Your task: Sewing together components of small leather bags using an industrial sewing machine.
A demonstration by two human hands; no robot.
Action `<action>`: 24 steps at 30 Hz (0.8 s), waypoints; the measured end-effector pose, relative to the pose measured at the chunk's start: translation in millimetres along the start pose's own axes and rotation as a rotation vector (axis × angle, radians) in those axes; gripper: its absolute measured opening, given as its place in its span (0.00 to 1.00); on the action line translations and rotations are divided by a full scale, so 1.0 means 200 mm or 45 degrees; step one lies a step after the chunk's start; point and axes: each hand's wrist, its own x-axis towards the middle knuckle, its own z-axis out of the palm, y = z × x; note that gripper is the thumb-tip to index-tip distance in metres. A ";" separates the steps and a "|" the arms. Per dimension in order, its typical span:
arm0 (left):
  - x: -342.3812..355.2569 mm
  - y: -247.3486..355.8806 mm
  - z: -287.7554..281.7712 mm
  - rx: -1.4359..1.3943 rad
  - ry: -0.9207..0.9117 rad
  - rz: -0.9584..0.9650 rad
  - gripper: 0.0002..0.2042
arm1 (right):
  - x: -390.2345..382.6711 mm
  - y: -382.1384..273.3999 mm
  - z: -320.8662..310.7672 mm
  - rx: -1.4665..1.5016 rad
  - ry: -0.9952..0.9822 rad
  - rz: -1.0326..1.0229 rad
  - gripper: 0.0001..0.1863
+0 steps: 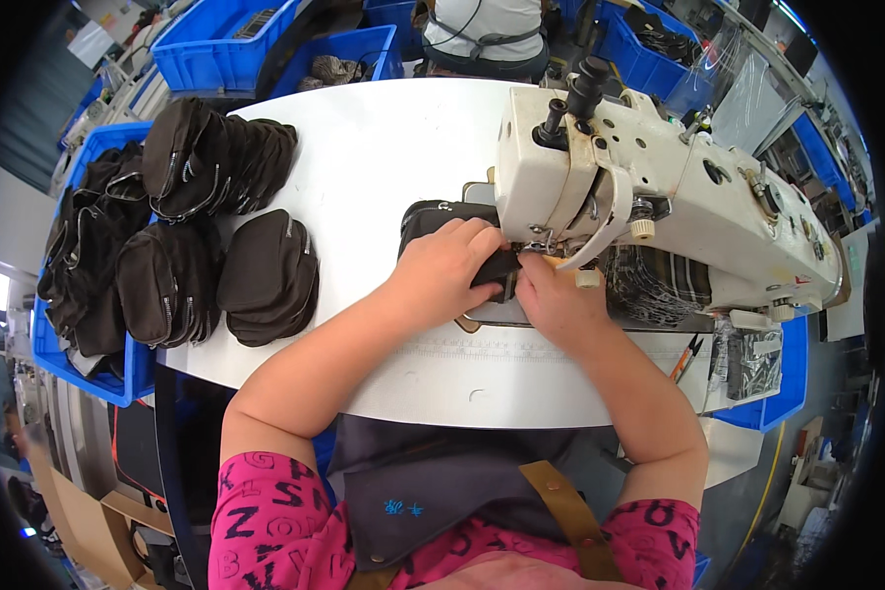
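Observation:
A small black zippered pouch [425, 220] lies under the head of a white industrial sewing machine [659, 177]. My left hand [444, 270] is curled over the pouch, its thumb low near the edge and its fingertips close to the presser foot [534, 248]. From the other side, my right hand [560, 300] pinches the pouch's edge just in front of the foot. Its fingertips are partly hidden by the machine parts, and the needle point cannot be made out. Beneath the hands, a metal plate [501, 313] is set in the white table [364, 147].
Stacks of dark pouches [265, 280] stand at the table's left, beside a blue bin [138, 379] heaped with more. Striped dark fabric pieces [659, 280] lie under the machine arm. An orange pen [682, 364] and a clear plastic bag [755, 359] are at right. A person [487, 34] sits beyond.

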 end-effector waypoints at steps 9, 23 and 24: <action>0.01 -0.05 0.08 0.116 0.111 0.135 0.13 | 0.02 -0.01 -0.03 0.123 0.020 0.057 0.07; 0.02 -0.05 0.12 0.140 0.268 0.197 0.11 | 0.03 0.01 -0.01 0.147 0.148 -0.081 0.09; 0.02 -0.05 0.13 0.158 0.273 0.199 0.11 | 0.03 0.01 -0.01 0.098 0.094 -0.070 0.09</action>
